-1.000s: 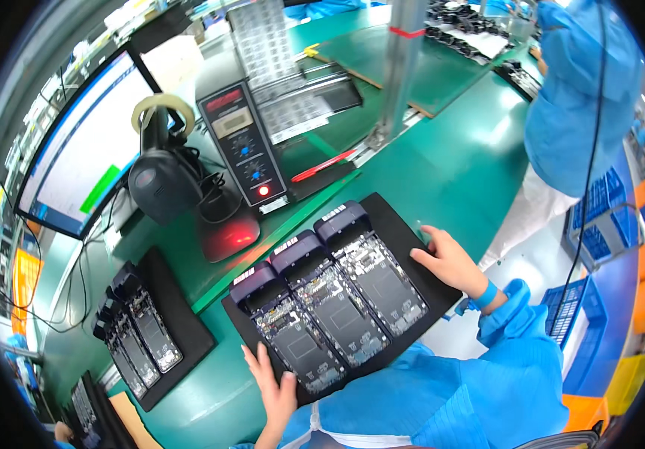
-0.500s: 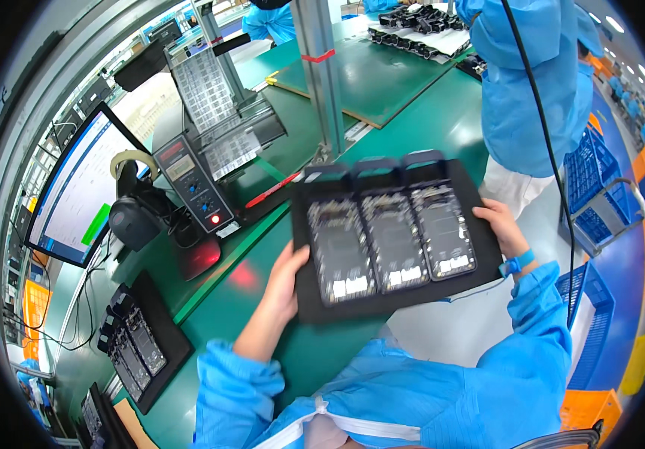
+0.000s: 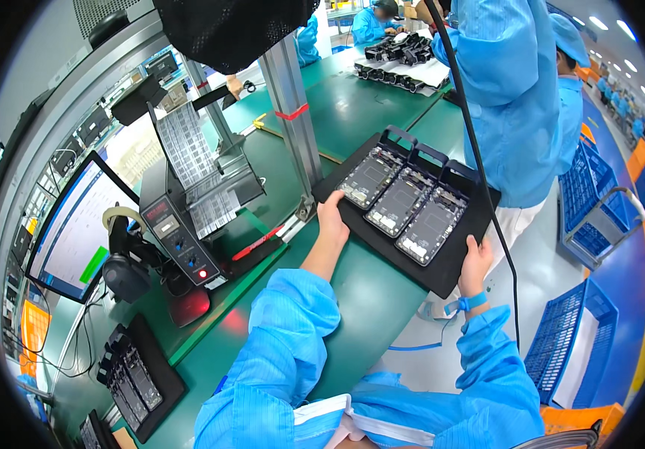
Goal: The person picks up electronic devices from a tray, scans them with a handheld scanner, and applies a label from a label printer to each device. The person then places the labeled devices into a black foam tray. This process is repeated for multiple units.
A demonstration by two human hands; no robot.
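Observation:
A black foam board [image 3: 362,238] is held out in front of me over the green bench. My left hand [image 3: 333,221] grips its left edge, and my right hand [image 3: 476,263] grips its near right corner, thumb on top. Three opened phone-like devices lie side by side on the board: a left one [image 3: 369,178], a middle one [image 3: 401,200] and a right one [image 3: 433,226]. Circuit parts show in each, and a dark raised frame stands at each far end. The board lies slanted, its right corner toward me. Fingers under the board are hidden. A blue strap [image 3: 466,303] circles my right wrist.
A co-worker in a blue smock [image 3: 513,112] stands just beyond the board. A hanging black cable [image 3: 479,165] crosses in front. A metal post [image 3: 290,112], label printer [image 3: 180,239], scanner [image 3: 126,277] and monitor [image 3: 75,232] stand left. Another loaded board [image 3: 165,400] lies lower left.
Both hands have carried the board farther from me and slightly right. It has turned clockwise, its right side now nearer me. More of the co-worker shows.

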